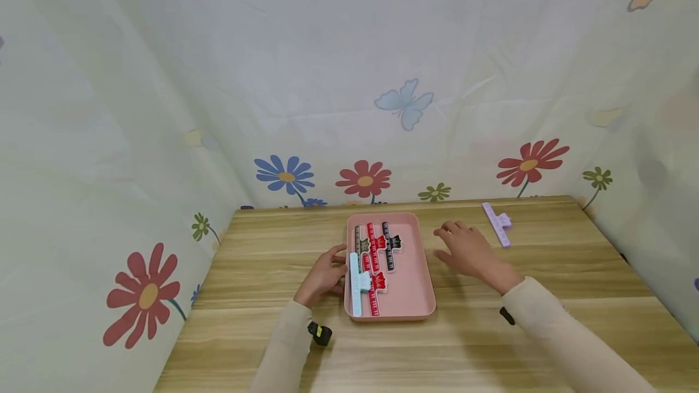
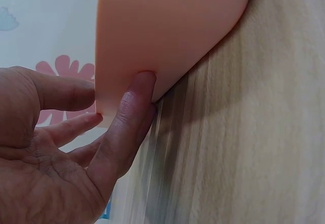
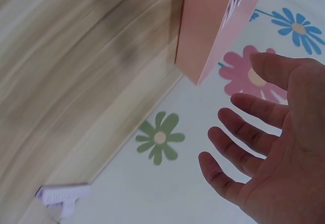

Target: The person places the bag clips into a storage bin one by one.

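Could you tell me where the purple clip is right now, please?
In the head view the purple clip lies on the table near its far right corner, beyond the right hand and apart from the pink tray.

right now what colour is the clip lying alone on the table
Lilac clip, clearest in the head view, beyond the right hand.
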A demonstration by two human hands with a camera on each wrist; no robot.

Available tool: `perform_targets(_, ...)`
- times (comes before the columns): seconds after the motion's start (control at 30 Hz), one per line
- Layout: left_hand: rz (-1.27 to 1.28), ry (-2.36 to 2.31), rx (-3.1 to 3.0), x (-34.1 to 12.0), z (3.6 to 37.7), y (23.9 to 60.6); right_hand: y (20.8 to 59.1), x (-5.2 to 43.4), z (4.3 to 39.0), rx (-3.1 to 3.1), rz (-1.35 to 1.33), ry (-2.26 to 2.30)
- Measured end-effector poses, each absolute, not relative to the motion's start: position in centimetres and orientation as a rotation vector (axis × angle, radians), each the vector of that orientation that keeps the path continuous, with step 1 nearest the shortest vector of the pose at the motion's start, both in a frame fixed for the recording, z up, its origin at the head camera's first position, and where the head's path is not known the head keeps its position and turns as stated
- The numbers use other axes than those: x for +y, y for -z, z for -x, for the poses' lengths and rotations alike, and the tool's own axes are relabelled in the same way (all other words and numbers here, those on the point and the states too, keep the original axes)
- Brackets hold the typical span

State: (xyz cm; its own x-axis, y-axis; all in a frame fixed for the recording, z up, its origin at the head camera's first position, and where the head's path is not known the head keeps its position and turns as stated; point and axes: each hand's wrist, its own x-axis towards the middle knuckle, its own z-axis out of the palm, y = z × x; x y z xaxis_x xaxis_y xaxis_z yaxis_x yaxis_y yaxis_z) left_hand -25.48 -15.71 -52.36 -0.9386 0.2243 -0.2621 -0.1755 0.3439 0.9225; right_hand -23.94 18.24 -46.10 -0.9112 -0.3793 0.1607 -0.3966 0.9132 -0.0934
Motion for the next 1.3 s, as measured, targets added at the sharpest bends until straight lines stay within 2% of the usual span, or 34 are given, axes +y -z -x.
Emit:
perform_targets(0.43, -0.022, -1.609, 2.274, -15.7, 25.8, 52.5, 45.1, 21.9, 24.4, -2.937, -0.571, -0.170)
perform_targets(0.97, -0.006, -1.583, 2.277, -15.7, 25.3, 52.7, 45.9, 25.2, 25.7, -2.978, -0.508, -0.134)
perform_targets(1.3, -0.020, -1.583, 2.295, -15.6, 25.5, 52.5, 45.2, 27.3, 27.5, -2.985, -0.522, -0.125)
